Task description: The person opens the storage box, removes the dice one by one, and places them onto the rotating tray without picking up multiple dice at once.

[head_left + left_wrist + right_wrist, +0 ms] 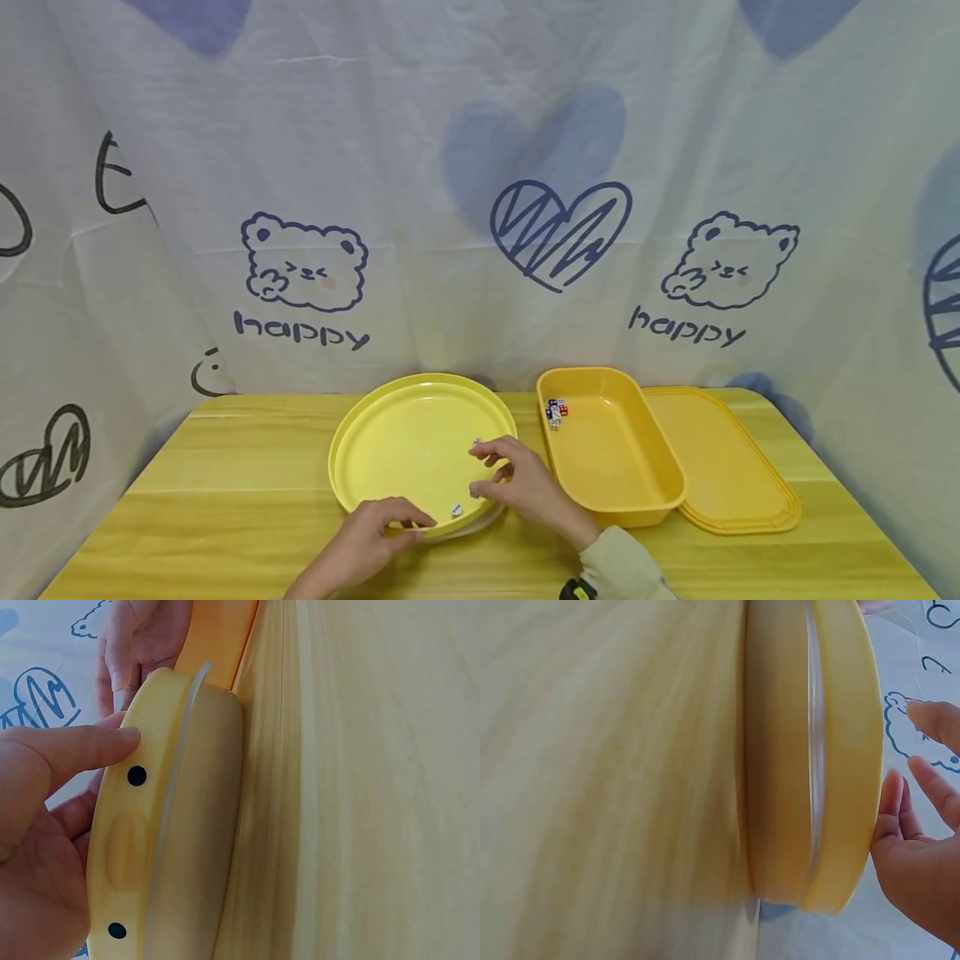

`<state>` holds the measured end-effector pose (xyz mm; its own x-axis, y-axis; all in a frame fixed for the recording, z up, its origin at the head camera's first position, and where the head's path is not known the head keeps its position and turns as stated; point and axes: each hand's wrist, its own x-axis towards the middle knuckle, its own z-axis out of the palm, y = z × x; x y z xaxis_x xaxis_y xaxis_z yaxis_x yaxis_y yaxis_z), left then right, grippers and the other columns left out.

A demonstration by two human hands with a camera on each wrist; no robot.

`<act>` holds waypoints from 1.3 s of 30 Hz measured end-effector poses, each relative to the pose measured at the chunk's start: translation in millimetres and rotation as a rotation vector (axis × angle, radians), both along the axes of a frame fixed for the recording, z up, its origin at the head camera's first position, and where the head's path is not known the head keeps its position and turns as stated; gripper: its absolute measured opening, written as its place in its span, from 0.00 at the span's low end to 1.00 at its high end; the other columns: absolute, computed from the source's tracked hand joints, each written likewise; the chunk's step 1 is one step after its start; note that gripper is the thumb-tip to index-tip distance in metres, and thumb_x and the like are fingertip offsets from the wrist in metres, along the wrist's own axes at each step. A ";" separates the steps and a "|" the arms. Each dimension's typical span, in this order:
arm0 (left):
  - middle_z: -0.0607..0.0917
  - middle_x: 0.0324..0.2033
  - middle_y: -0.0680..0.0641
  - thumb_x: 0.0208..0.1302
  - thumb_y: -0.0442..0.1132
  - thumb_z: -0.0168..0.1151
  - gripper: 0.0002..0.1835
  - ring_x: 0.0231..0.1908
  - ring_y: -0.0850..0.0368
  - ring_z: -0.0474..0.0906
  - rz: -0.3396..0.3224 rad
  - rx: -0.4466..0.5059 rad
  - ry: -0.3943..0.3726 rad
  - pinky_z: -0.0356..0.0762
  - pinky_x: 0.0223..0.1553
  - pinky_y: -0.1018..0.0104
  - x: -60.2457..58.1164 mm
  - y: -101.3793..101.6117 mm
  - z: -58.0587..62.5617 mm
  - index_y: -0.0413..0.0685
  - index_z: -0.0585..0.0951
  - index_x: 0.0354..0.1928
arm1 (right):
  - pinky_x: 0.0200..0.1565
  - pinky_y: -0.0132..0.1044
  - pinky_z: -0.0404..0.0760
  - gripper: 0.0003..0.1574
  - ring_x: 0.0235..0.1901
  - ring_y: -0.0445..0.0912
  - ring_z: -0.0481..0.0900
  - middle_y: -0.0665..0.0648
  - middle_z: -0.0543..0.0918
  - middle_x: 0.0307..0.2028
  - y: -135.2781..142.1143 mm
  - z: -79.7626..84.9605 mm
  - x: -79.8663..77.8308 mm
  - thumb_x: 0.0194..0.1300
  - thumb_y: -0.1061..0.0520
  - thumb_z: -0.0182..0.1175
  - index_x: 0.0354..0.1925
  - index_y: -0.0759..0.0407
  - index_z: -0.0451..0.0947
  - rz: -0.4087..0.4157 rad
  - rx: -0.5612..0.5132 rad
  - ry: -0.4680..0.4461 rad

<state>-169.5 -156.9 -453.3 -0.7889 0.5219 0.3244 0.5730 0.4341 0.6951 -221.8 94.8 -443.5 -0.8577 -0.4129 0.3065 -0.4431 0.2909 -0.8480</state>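
Note:
A round yellow tray (405, 433) stands on the wooden table. At its near edge my left hand (371, 533) grips the rim, thumb on the outer wall and fingers inside, as the left wrist view shows. My right hand (521, 483) hovers over the tray's right side with its fingers bent and apart; nothing is seen pinched between them. Close to its fingertips lie small white dice, partly hidden by the fingers. Another white die (457, 510) lies near the front rim, between the two hands.
Right of the tray stands an orange rectangular box (615, 450), with several blue, red and white dice (555, 412) in its far left corner. A flat orange lid (720, 467) lies beside the box, partly under it. Behind the table (225, 483) hangs a printed white cloth (420, 167).

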 end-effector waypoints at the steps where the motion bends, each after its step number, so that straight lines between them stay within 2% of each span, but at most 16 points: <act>1: 0.86 0.35 0.57 0.62 0.34 0.65 0.06 0.36 0.66 0.77 -0.001 0.002 0.003 0.77 0.37 0.67 -0.1 0.2 0.1 0.48 0.87 0.40 | 0.39 0.37 0.79 0.24 0.42 0.53 0.74 0.59 0.78 0.43 -0.1 0.6 0.1 0.56 0.61 0.71 0.50 0.66 0.79 -0.004 -0.001 -0.002; 5: 0.86 0.35 0.57 0.62 0.34 0.65 0.06 0.35 0.67 0.77 -0.001 0.007 0.010 0.77 0.37 0.67 0.0 1.0 0.7 0.47 0.87 0.40 | 0.38 0.36 0.79 0.22 0.42 0.53 0.75 0.59 0.78 0.43 1.2 6.9 1.2 0.56 0.61 0.71 0.50 0.65 0.80 -0.013 -0.002 -0.016; 8: 0.86 0.35 0.56 0.61 0.33 0.66 0.06 0.35 0.67 0.77 0.001 0.011 0.006 0.77 0.37 0.67 0.0 1.7 1.5 0.47 0.87 0.40 | 0.39 0.34 0.77 0.21 0.43 0.56 0.74 0.60 0.79 0.45 6.1 18.2 3.0 0.58 0.61 0.69 0.50 0.65 0.79 -0.022 -0.002 -0.026; 10: 0.86 0.35 0.56 0.61 0.33 0.66 0.06 0.35 0.67 0.77 -0.001 0.012 0.001 0.77 0.37 0.67 -0.2 2.2 1.7 0.48 0.87 0.40 | 0.40 0.34 0.77 0.20 0.45 0.57 0.74 0.59 0.79 0.46 11.5 28.8 4.0 0.60 0.60 0.68 0.50 0.65 0.79 -0.047 -0.003 -0.034; 14: 0.86 0.35 0.57 0.62 0.34 0.66 0.06 0.36 0.66 0.77 -0.006 0.015 -0.023 0.77 0.37 0.67 -0.4 2.8 1.5 0.49 0.87 0.40 | 0.44 0.37 0.76 0.19 0.45 0.53 0.75 0.56 0.80 0.45 24.7 53.1 1.6 0.61 0.60 0.67 0.50 0.63 0.80 -0.149 0.036 -0.026; 20: 0.86 0.35 0.57 0.61 0.34 0.66 0.06 0.35 0.67 0.77 0.008 0.013 -0.025 0.77 0.37 0.67 0.6 1.2 2.1 0.48 0.87 0.40 | 0.50 0.45 0.76 0.20 0.46 0.51 0.76 0.59 0.80 0.48 45.9 89.5 -16.9 0.65 0.58 0.63 0.53 0.66 0.78 -0.219 0.119 0.056; 25: 0.85 0.35 0.57 0.62 0.34 0.66 0.06 0.36 0.66 0.77 0.008 0.011 -0.036 0.76 0.37 0.67 0.8 0.3 2.9 0.48 0.87 0.40 | 0.54 0.49 0.74 0.21 0.49 0.53 0.75 0.64 0.80 0.50 60.9 107.7 -40.1 0.67 0.58 0.61 0.55 0.67 0.76 -0.225 0.121 0.060; 31: 0.85 0.36 0.57 0.62 0.34 0.66 0.07 0.36 0.66 0.77 0.012 0.003 -0.039 0.76 0.37 0.67 0.9 -0.4 3.1 0.49 0.87 0.40 | 0.49 0.46 0.75 0.15 0.48 0.54 0.75 0.62 0.81 0.47 73.5 108.5 -69.2 0.67 0.60 0.60 0.50 0.66 0.79 -0.254 0.137 0.030; 39: 0.85 0.36 0.57 0.62 0.35 0.65 0.07 0.36 0.66 0.76 0.015 0.004 -0.049 0.76 0.38 0.67 1.1 -0.3 3.0 0.49 0.87 0.41 | 0.52 0.47 0.73 0.17 0.46 0.54 0.75 0.63 0.81 0.48 90.1 83.0 -96.8 0.67 0.61 0.60 0.51 0.69 0.77 -0.298 0.053 -0.112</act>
